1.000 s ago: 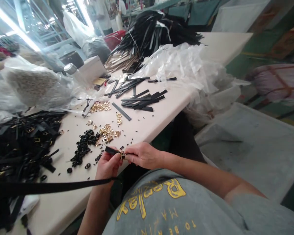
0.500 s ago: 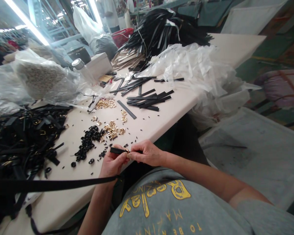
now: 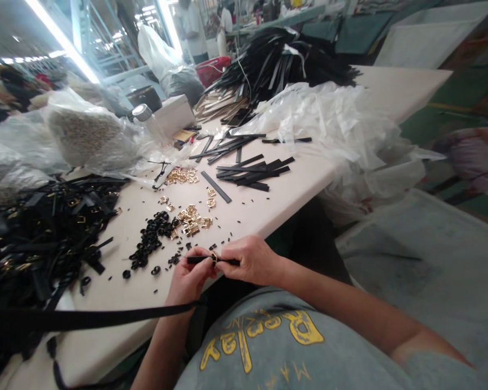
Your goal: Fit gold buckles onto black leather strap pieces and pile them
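Note:
Close to my body at the table's near edge, my left hand (image 3: 193, 275) pinches a short black strap (image 3: 198, 260) between thumb and fingers. A gold buckle (image 3: 214, 256) sits on the strap between my two hands. My right hand (image 3: 248, 260) is closed on the strap's other end, right beside the buckle, its fingers curled over. Just beyond my hands lie loose gold buckles (image 3: 190, 218), a heap of small black loops (image 3: 152, 238) and tiny black bits. My fingers partly cover the buckle and strap.
Cut black strips (image 3: 252, 172) lie farther back on the table (image 3: 264, 208). Finished-looking black straps with buckles (image 3: 36, 238) are heaped at left. Clear plastic sheeting (image 3: 329, 119) drapes over the right edge. A big bundle of black strips (image 3: 276, 59) stands behind, near filled plastic bags (image 3: 81, 130).
The whole view has shifted slightly right and down. My right hand has turned a little over the strap, its back more upward. Both hands keep hold of the strap.

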Demonstrator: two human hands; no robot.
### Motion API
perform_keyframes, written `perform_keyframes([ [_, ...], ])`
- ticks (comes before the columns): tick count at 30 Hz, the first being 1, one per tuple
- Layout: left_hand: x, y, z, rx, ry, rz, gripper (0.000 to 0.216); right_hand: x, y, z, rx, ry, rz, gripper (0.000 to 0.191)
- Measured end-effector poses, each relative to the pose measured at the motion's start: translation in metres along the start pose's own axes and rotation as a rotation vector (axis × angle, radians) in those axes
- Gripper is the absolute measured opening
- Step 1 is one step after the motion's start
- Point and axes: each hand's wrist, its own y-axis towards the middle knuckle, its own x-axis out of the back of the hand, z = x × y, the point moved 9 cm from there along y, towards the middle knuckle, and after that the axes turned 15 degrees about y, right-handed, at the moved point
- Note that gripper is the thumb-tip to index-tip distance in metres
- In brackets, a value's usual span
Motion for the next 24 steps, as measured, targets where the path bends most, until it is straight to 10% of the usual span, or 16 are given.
perform_keyframes([
  [7, 0.001, 0.007, -0.001, -0.071, 0.084, 0.005, 0.027, 0.005, -0.004, -0.012, -0.081, 0.086, -0.057, 0.022],
  [19, 0.024, -0.007, -0.026, -0.34, 0.514, -0.4, 0.024, -0.002, -0.001, -0.025, -0.213, 0.103, -0.166, 0.027],
  [24, 0.02, -0.007, -0.027, -0.355, 0.405, -0.221, 0.033, 0.004, 0.001, -0.033, -0.268, 0.137, -0.148, 0.022],
])
